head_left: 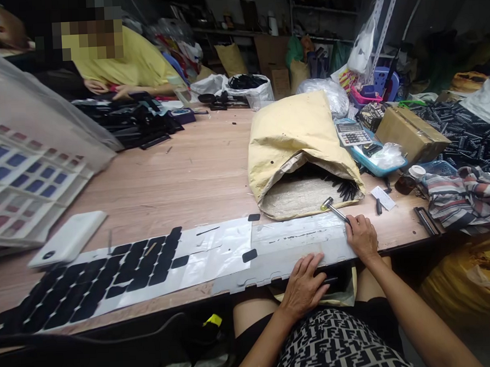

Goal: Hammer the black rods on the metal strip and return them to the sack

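Note:
My right hand (pixel 361 236) rests on the right end of a long white backing sheet (pixel 232 250) at the table's front edge, fingers closed round the handle of a small metal hammer (pixel 332 208) whose head points toward the sack. My left hand (pixel 305 283) hangs just below the table edge over my lap, fingers curled on a dark object that I cannot make out. Rows of black adhesive pads (pixel 110 278) cover the sheet's left part. Two single black pads (pixel 249 255) lie near its middle.
An open yellow paper sack (pixel 296 142) with black parts inside lies behind the sheet. A white power bank (pixel 69 237) and a tray of coloured squares (pixel 19 184) sit at left. A calculator (pixel 352 134), cardboard box (pixel 410 132) and cloth (pixel 467 194) crowd the right. A person in yellow (pixel 124 64) works at the far side.

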`<state>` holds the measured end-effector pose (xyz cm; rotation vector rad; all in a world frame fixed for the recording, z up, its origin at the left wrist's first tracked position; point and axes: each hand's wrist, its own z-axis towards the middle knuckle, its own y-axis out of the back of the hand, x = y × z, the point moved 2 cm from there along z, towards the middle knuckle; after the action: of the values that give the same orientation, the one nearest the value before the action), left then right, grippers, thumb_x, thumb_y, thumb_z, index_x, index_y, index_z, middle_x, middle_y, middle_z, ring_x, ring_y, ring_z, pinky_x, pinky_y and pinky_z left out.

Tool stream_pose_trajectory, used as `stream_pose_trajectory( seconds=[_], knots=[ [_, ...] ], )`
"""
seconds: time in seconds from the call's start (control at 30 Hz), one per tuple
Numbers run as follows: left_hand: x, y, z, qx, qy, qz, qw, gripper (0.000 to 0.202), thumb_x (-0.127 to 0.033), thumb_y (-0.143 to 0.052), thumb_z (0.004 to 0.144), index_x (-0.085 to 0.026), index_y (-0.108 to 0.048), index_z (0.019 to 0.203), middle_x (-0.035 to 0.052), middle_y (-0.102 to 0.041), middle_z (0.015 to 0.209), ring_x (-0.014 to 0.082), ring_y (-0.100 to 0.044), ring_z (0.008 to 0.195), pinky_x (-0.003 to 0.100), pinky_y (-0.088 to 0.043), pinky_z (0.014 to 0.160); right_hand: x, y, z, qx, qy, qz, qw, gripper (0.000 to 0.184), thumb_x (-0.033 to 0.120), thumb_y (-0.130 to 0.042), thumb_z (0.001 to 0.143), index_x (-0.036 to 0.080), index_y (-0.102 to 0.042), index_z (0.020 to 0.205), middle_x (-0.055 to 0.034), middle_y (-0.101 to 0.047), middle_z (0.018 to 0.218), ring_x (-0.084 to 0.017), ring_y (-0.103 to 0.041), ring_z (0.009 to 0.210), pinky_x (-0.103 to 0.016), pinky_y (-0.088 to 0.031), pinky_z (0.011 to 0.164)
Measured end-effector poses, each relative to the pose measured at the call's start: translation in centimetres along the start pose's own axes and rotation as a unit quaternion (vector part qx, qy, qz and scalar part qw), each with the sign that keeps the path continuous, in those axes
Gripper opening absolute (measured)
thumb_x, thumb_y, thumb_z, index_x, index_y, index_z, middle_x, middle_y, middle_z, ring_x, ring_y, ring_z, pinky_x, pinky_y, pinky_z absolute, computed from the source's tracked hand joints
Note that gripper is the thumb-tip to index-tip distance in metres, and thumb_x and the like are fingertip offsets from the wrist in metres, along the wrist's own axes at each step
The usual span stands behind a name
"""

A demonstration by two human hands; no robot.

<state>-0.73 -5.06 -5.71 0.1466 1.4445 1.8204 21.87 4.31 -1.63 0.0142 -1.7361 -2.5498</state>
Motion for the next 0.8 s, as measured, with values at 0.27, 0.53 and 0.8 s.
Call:
stream_pose_trajectory(
  seconds=[0.27,0.53,0.8],
  knots=[
    [-1.3,1.3,0.0,0.013,0.040,-0.043,0.998,0.019,-0.028,-0.079,0.075,-0.024,-0.069,0.091,0.0070,-0.043,0.157,0.0369,-0.040,0.141,0.055,-0.034,0.113,0.2,0.1,0.0,-0.008,0.006,-0.004,1.000,0.027,0.027,-0.052,0.097,0.021,-0.063,0.120,-0.0073,-0.059,0.099,-0.022,-0.046,0.090,-0.031,-0.030,0.075],
    [0.6,4.5,13.0,-0.024,0.095,-0.134,0.986,0.013,-0.026,-0.064,0.088,-0.019,-0.070,0.097,0.0050,-0.073,0.094,0.0223,-0.061,0.092,0.037,-0.047,0.087,0.1,-0.3,0.0,-0.002,0.006,-0.008,1.000,0.026,0.028,-0.052,0.097,0.021,-0.063,0.120,-0.0076,-0.058,0.099,-0.023,-0.046,0.090,-0.031,-0.030,0.075],
    [2.1,0.3,27.9,0.103,0.233,-0.016,0.967,0.023,-0.030,-0.058,0.089,-0.017,-0.076,0.096,0.0151,-0.073,0.105,0.0302,-0.062,0.111,0.037,-0.047,0.089,0.2,-0.2,0.0,0.011,-0.001,-0.011,1.000,0.025,0.029,-0.054,0.097,0.021,-0.064,0.119,-0.0085,-0.058,0.098,-0.024,-0.046,0.092,-0.032,-0.030,0.074]
  ],
)
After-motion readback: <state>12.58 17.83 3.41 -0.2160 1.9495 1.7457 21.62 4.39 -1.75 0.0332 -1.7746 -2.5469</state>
